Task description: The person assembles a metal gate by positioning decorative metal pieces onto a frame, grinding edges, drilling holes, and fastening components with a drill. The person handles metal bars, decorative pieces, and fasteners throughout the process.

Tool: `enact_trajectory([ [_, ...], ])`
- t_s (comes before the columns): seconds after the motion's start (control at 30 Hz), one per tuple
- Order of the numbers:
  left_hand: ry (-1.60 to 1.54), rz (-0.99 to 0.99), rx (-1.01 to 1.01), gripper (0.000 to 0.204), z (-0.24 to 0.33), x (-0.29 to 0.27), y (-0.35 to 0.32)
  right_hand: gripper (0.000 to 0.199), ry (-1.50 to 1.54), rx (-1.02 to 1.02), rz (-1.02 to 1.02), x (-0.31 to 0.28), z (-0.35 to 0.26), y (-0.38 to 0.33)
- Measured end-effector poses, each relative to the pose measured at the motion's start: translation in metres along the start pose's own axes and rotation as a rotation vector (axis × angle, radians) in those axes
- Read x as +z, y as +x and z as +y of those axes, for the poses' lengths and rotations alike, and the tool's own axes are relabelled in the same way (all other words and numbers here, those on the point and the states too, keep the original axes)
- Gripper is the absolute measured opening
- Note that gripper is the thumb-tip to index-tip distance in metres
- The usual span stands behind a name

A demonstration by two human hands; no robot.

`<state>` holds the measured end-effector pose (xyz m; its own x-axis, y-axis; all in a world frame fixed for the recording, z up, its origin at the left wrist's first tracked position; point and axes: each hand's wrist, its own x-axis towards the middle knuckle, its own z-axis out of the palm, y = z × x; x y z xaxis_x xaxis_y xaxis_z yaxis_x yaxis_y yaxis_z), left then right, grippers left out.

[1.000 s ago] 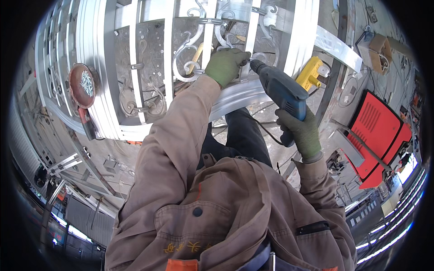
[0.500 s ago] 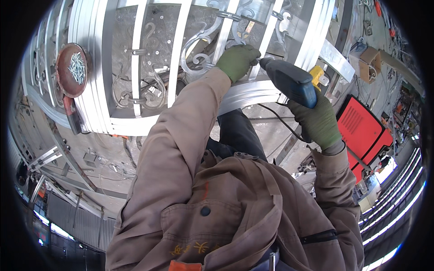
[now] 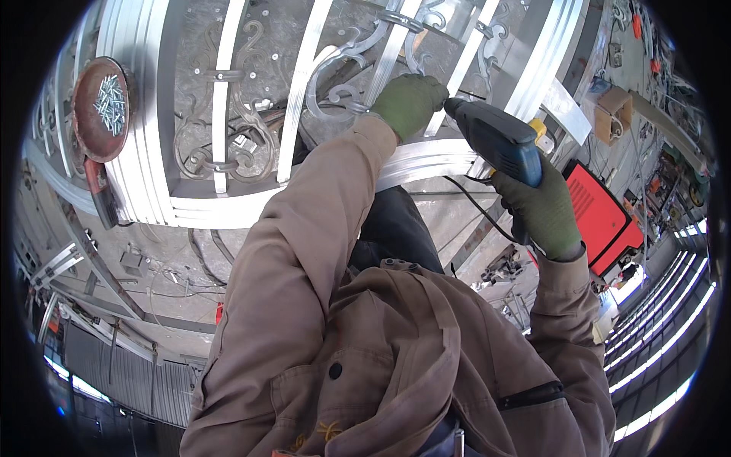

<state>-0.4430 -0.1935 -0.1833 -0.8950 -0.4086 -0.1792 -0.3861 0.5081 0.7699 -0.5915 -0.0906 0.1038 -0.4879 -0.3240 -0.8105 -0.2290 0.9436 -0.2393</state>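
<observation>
A blue-and-black power drill [image 3: 499,137] is in my right hand [image 3: 542,209], which wears a green glove and is closed round the handle. The drill points left, its front end close to the fingertips of my left hand [image 3: 409,105]. That hand, also gloved in green, is closed at a white metal bar [image 3: 462,70] of a railing panel; whatever the fingers pinch is hidden. Beside it a grey metal scroll [image 3: 314,85] curls between the bars. The panel's curved white edge rail [image 3: 430,158] runs beneath my left wrist.
A brown pan [image 3: 82,114] of silvery screws [image 3: 110,105] rests on the panel at left. A dark cable [image 3: 476,204] hangs below the drill. To the right are a red vented case [image 3: 601,221] and an open cardboard box [image 3: 611,116]. Metal frames lie at lower left.
The pan and the panel's left side have shifted left in view, while bars near my hands have shifted slightly right. Both hands keep nearly the same pose, with the drill still by my left fingertips.
</observation>
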Motion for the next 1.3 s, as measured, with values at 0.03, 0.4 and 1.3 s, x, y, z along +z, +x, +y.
enact_trajectory([
  [0.03, 0.009, 0.003, -0.006, 0.019, 0.0, -0.001, 0.0, 0.056, 0.027, -0.012, 0.002, -0.001, 0.005, 0.001],
  [0.4, -0.018, 0.03, -0.012, 0.021, 0.004, -0.005, -0.001, 0.05, 0.161, 0.092, 0.034, -0.014, 0.008, -0.041],
  [1.3, 0.1, 0.112, -0.126, 0.026, 0.042, -0.001, 0.0, 0.064, 2.206, -0.657, -0.414, -0.027, 0.143, 0.274],
])
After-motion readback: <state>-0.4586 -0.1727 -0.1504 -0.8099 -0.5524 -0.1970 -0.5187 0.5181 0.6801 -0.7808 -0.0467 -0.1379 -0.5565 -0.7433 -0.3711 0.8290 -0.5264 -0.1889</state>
